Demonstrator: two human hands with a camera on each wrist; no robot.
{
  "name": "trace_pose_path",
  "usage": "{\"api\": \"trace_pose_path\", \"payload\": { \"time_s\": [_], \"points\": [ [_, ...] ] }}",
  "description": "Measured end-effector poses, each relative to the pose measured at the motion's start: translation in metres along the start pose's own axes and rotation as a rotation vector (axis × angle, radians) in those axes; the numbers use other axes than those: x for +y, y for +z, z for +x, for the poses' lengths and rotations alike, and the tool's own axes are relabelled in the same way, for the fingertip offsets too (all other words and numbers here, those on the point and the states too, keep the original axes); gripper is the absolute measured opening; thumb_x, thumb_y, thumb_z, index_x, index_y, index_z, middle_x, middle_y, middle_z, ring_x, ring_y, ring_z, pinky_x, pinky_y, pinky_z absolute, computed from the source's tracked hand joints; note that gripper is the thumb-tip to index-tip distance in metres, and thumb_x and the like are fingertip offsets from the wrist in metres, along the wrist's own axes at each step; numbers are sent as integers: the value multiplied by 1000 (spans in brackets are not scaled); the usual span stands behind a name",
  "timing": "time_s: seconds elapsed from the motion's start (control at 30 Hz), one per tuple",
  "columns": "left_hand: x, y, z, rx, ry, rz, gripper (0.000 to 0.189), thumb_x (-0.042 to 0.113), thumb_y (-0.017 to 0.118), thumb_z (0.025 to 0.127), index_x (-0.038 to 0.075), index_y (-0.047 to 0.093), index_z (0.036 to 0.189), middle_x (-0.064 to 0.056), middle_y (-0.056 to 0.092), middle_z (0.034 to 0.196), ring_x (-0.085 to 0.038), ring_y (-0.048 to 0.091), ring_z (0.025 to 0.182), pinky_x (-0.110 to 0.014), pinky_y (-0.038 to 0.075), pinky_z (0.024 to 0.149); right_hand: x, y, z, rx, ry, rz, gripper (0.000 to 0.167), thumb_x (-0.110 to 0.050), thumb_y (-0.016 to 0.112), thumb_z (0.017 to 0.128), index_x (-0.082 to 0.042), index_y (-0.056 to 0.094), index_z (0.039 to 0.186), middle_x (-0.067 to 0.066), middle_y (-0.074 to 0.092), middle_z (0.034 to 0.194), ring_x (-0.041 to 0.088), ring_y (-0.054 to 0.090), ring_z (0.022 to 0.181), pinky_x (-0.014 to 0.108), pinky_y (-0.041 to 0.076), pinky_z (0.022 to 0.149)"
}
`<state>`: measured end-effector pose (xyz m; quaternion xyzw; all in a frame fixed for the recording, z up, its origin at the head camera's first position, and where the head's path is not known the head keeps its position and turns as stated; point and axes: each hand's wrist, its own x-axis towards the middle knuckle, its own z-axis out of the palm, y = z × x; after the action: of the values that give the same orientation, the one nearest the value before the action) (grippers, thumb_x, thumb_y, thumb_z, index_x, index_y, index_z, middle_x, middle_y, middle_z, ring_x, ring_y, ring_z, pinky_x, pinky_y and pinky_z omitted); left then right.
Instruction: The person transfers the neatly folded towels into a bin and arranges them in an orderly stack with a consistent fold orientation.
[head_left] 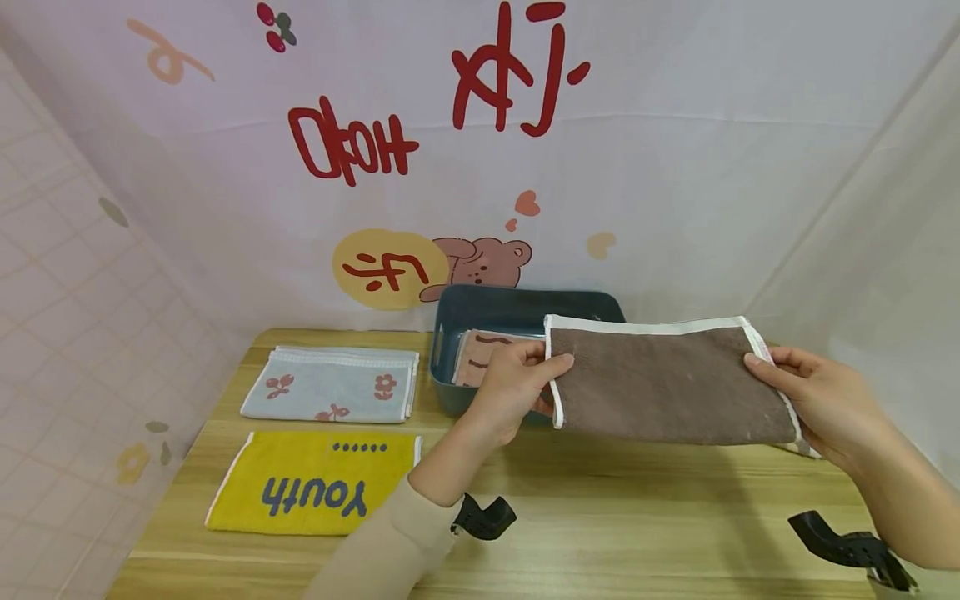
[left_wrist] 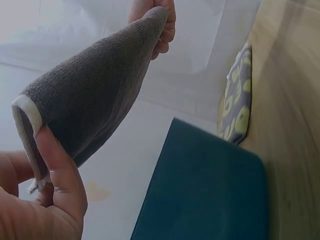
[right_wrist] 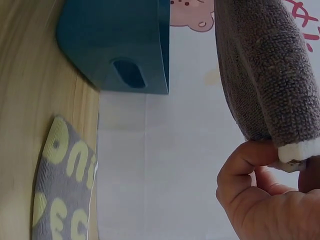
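A brown towel (head_left: pixel 660 383) with white edging, folded over, is stretched between both hands above the table. My left hand (head_left: pixel 517 383) pinches its left edge, thumb on the front face. At the opposite edge my right hand (head_left: pixel 825 400) grips the towel between thumb and fingers. Behind the towel stands a dark teal bin (head_left: pixel 465 400), partly covered by it in the head view. Inside the bin lies a pink towel (head_left: pixel 472 354) with dark wavy lines. In the right wrist view, the brown towel (right_wrist: pixel 275 70) shows its folded layers hanging from the fingers.
On the table's left lie a folded light blue towel (head_left: pixel 330 387) with pink flowers and, nearer, a yellow towel (head_left: pixel 315 492) lettered "Youth". A grey towel (right_wrist: pixel 65 185) with yellow-green letters lies right of the bin, mostly hidden in the head view. A white printed curtain (head_left: pixel 675 167) hangs behind.
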<state>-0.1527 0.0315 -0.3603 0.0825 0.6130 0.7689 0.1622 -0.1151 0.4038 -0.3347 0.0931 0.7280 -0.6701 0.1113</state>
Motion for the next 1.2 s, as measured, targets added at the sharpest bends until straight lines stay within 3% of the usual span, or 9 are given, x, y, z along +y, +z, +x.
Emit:
{"api": "trace_pose_path", "payload": {
  "time_s": [0.23, 0.5, 0.67, 0.8, 0.93, 1.2],
  "points": [
    [8, -15, 0, 66, -25, 43, 25, 18, 67, 105, -4, 72, 115, -5, 70, 81, -16, 68, 62, -30, 59, 59, -7, 21, 7, -3, -37, -19, 16, -25, 62, 108, -13, 61, 119, -1, 70, 101, 18, 72, 80, 37, 62, 64],
    [12, -27, 3, 122, -5, 81, 24, 19, 61, 108, -4, 68, 104, -4, 63, 76, -13, 64, 58, -28, 55, 53, -10, 44, 17, 12, -108, 59, 10, -21, 66, 105, -13, 68, 110, -3, 72, 97, 13, 70, 78, 30, 60, 64],
    [16, -33, 3, 159, 37, 89, 29, 20, 58, 109, 4, 55, 85, 2, 42, 61, -9, 40, 47, -23, 37, 47, -12, 54, 24, 38, -123, 8, 17, -25, 68, 104, -10, 65, 112, -6, 69, 97, 8, 65, 82, 25, 58, 66],
    [20, -37, 3, 201, 54, 115, 35, 20, 58, 109, 8, 46, 78, 4, 27, 56, -11, 23, 43, -26, 22, 46, -17, 61, 26, 34, -131, 10, 27, -26, 68, 103, -5, 60, 118, -6, 69, 99, 7, 64, 84, 24, 58, 68],
    [24, -41, 5, 234, 51, 110, 38, 20, 59, 109, 9, 44, 76, 5, 25, 56, -11, 19, 44, -26, 18, 46, -22, 67, 29, 7, -116, 73, 36, -25, 68, 103, 0, 54, 124, -3, 70, 101, 11, 70, 85, 27, 60, 69],
    [28, -50, 10, 284, 56, 118, 40, 21, 60, 108, 10, 43, 74, 4, 24, 59, -12, 17, 48, -27, 16, 49, -32, 78, 37, 16, -112, 36, 46, -30, 69, 103, 2, 49, 128, -4, 69, 104, 10, 68, 88, 27, 60, 71]
  ]
}}
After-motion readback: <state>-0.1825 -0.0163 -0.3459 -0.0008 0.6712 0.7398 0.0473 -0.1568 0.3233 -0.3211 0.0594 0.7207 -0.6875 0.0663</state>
